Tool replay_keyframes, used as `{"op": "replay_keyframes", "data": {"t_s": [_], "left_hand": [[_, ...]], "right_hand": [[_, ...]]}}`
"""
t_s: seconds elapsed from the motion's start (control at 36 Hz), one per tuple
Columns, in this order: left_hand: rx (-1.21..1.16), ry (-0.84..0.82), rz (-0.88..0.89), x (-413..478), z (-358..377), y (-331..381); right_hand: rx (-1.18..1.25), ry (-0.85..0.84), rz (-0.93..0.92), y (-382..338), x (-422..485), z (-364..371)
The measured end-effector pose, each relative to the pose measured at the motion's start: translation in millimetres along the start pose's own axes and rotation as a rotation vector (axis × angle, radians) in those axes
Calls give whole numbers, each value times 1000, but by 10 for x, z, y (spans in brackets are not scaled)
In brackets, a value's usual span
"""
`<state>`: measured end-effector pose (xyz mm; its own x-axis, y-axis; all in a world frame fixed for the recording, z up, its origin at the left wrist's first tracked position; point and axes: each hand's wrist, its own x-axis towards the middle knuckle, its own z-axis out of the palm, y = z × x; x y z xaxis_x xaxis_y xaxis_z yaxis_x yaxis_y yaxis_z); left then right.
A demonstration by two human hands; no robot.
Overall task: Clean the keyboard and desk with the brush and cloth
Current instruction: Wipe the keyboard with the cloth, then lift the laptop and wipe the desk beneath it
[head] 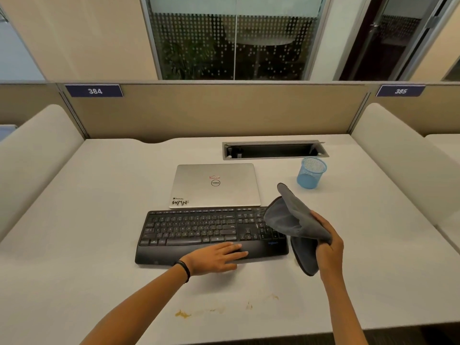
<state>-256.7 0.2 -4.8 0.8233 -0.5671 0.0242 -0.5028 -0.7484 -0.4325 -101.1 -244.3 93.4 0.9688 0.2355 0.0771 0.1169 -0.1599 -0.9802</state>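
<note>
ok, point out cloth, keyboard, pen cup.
cloth [295, 220]: head view, upper draped fold.
keyboard [194, 229]: head view, main key block.
pen cup [310, 179]: head view, mesh side wall.

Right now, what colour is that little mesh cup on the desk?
Light blue; the mesh cup shows clearly in the head view, beyond the cloth.

The left grip [216, 258] lies flat, palm down, fingers straight and together. To its right, the right grip [329, 242] is raised, fingers curled round the cloth [296, 220].
</note>
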Motion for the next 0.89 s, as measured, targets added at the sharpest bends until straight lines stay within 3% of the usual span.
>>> {"op": "replay_keyframes", "data": {"t_s": [0.33,0.53,0.89], "left_hand": [[61,60,-64,-108,-135,-126],[124,130,-187,-198,-166,-295],[-5,219,-450,-183,-341,-920]], "right_hand": [[-147,296,-93,-193,-159,-159],[-251,277,-122,-316,-281,-241],[-267,190,-133,-308,-403,14]]}}
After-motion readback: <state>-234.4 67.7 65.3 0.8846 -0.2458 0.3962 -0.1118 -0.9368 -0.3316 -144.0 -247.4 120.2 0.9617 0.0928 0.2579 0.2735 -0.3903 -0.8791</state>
